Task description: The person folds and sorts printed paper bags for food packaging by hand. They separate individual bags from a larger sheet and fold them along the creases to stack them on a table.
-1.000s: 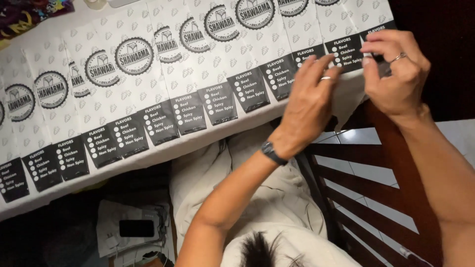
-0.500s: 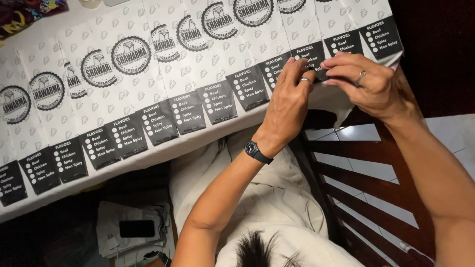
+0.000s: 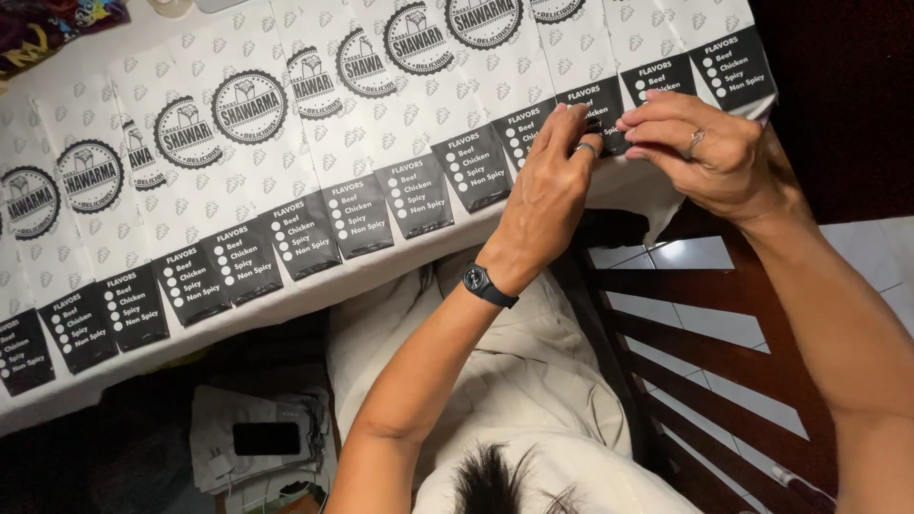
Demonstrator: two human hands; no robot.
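Observation:
A row of white paper sleeves (image 3: 286,162) lies overlapped across a white table, each with a round black emblem and a black panel at its near end. My left hand (image 3: 547,195), with a ring and a black wristwatch (image 3: 487,285), pinches the near edge of one sleeve (image 3: 583,67) close to the right end of the row. My right hand (image 3: 709,157), also ringed, grips the same edge from the right, fingertips almost touching the left hand's. The last sleeve (image 3: 728,57) lies just beyond my right hand.
A dark wooden slatted chair (image 3: 724,381) stands below the table's right end over a pale tiled floor (image 3: 857,247). Beige cloth (image 3: 495,371) lies under my left arm. A black phone (image 3: 267,438) rests on papers lower left. Colourful fabric (image 3: 48,29) is at top left.
Both hands have shifted left and nearer along the row's edge. The rightmost sleeve's black panel, under my fingers before, now lies uncovered to their right.

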